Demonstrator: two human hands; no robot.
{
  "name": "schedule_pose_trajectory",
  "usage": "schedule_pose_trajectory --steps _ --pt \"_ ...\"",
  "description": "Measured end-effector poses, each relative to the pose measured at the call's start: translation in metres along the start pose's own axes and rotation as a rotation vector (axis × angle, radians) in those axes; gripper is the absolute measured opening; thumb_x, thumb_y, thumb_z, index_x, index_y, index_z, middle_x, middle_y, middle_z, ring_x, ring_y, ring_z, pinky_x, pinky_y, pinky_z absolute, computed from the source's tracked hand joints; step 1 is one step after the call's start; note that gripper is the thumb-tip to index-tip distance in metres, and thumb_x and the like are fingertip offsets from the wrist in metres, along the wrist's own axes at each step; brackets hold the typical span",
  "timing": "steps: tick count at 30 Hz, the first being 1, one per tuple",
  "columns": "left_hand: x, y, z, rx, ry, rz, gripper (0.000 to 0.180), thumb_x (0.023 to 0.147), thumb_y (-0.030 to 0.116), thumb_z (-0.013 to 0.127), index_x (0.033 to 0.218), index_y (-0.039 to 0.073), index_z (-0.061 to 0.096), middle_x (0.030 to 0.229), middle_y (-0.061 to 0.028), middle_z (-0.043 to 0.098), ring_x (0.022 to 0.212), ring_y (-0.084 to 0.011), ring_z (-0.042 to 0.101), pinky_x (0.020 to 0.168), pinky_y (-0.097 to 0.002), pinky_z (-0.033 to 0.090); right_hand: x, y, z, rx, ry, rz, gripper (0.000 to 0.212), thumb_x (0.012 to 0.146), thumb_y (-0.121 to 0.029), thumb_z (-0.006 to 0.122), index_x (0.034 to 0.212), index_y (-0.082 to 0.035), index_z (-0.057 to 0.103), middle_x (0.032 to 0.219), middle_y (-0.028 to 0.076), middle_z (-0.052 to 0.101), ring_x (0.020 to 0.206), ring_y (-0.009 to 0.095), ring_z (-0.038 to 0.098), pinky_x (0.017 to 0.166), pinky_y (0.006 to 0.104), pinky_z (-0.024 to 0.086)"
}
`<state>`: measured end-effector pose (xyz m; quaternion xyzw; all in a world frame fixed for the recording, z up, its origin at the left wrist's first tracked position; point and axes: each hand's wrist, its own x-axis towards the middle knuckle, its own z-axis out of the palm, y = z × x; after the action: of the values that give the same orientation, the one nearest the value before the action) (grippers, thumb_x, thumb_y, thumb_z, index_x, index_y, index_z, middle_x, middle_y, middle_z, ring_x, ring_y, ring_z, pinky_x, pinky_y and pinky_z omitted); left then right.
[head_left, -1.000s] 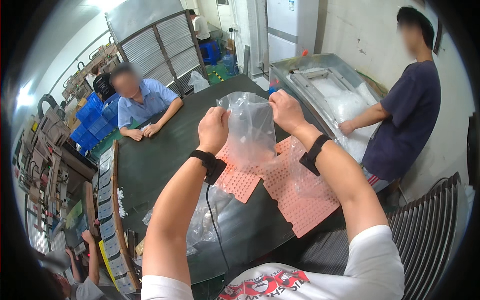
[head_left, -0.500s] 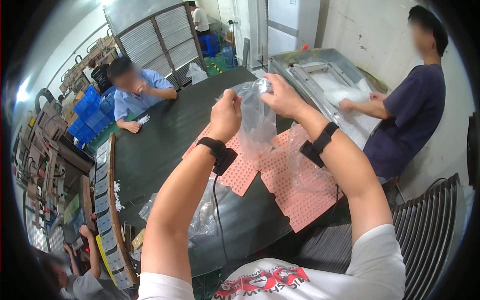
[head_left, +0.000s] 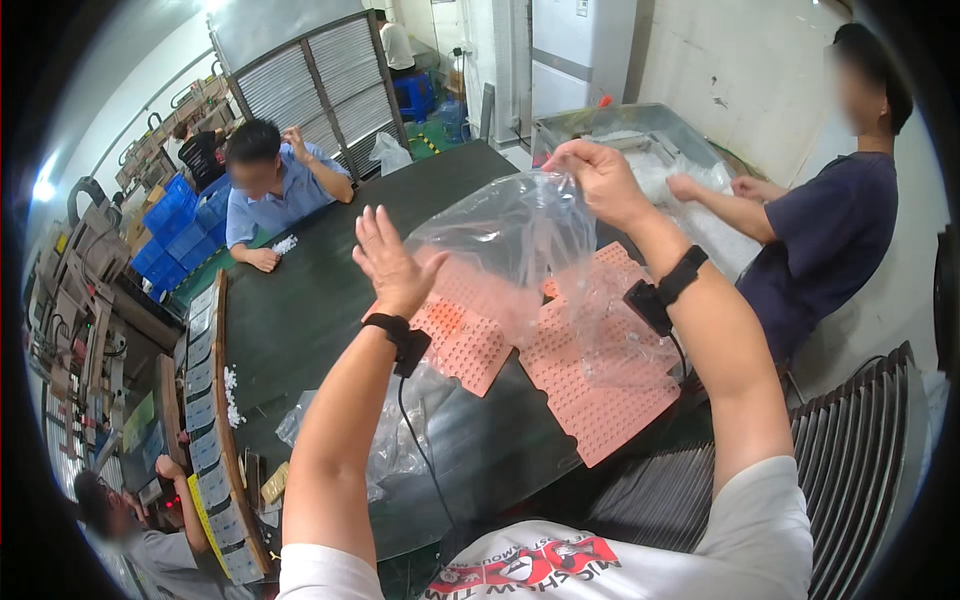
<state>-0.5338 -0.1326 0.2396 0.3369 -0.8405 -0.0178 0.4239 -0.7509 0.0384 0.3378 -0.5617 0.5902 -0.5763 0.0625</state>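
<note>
Clear plastic forms the bag (head_left: 520, 240) you hold up over the dark table (head_left: 330, 300). Nearest you, at 6 o'clock, a crumpled clear bag (head_left: 395, 440) lies on the table's near edge. Just beyond it, at the centre, pink perforated sheets (head_left: 590, 380) lie flat on the table, partly under the raised bag. Your left hand (head_left: 392, 262), at 10 o'clock from centre, is open with fingers spread, its palm toward the bag's left side; whether it touches the film cannot be told. Your right hand (head_left: 598, 178), at 1 o'clock, pinches the bag's upper edge between closed fingers, so the bag hangs from it. Each wrist carries a black band. Farther off, at 10 o'clock, a seated person in a blue shirt (head_left: 275, 195) leans on the table; at 2 o'clock, a person in a dark shirt (head_left: 830, 235) reaches into a grey tray (head_left: 640, 125).
</note>
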Motion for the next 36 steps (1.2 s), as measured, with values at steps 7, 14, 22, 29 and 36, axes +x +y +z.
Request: schedule_pose_trajectory --steps 7,14,22,29,36 --pt "0.007 -0.049 0.013 -0.439 -0.395 -0.193 0.011 0.08 0.013 0.057 0.081 0.003 0.061 0.071 -0.0147 0.062 0.069 -0.0301 0.061 0.063 -0.0368 0.046 -0.015 0.026 -0.022 -0.236 0.187 0.115 0.016 0.088 -0.009 0.047 0.087 -0.003 0.062 0.079 0.007 0.064 0.073 0.015 0.058 0.066 0.0274 0.045" --pt "0.047 -0.067 -0.029 -0.102 -0.117 0.06 0.011 0.081 0.014 0.055 0.088 0.007 0.06 0.083 -0.0154 0.061 0.08 -0.0334 0.058 0.07 -0.0397 0.046 -0.032 0.03 -0.023 -0.537 0.389 -0.026 0.016 0.082 -0.008 0.049 0.091 -0.006 0.063 0.08 0.016 0.061 0.079 0.034 0.058 0.07 0.0376 0.046" --pt "0.051 -0.073 -0.046 -0.047 -0.097 0.07 0.02 0.071 0.017 0.065 0.068 0.004 0.051 0.069 -0.0137 0.055 0.067 -0.0319 0.055 0.06 -0.0387 0.043 -0.022 0.033 -0.021 -0.579 0.284 -0.01 0.015 0.081 -0.013 0.053 0.086 -0.006 0.064 0.081 0.016 0.062 0.079 0.033 0.059 0.069 0.0377 0.046" --pt "0.046 -0.064 -0.055 -0.039 -0.252 -0.004 0.034 0.07 0.028 0.07 0.061 0.003 0.049 0.062 -0.0148 0.054 0.063 -0.0325 0.055 0.057 -0.0399 0.042 -0.014 0.031 -0.019 -0.713 0.306 -0.096 0.014 0.08 -0.017 0.055 0.081 -0.006 0.064 0.082 0.015 0.061 0.078 0.034 0.058 0.069 0.0404 0.046" --pt "0.04 -0.078 -0.047 0.016 -0.256 0.137 0.027 0.076 0.023 0.064 0.066 0.001 0.052 0.064 -0.0175 0.054 0.064 -0.0341 0.055 0.057 -0.0409 0.041 -0.016 0.034 -0.011 -0.749 0.134 -0.049 0.014 0.081 -0.018 0.054 0.082 -0.008 0.064 0.078 0.016 0.059 0.078 0.035 0.057 0.07 0.0403 0.045"
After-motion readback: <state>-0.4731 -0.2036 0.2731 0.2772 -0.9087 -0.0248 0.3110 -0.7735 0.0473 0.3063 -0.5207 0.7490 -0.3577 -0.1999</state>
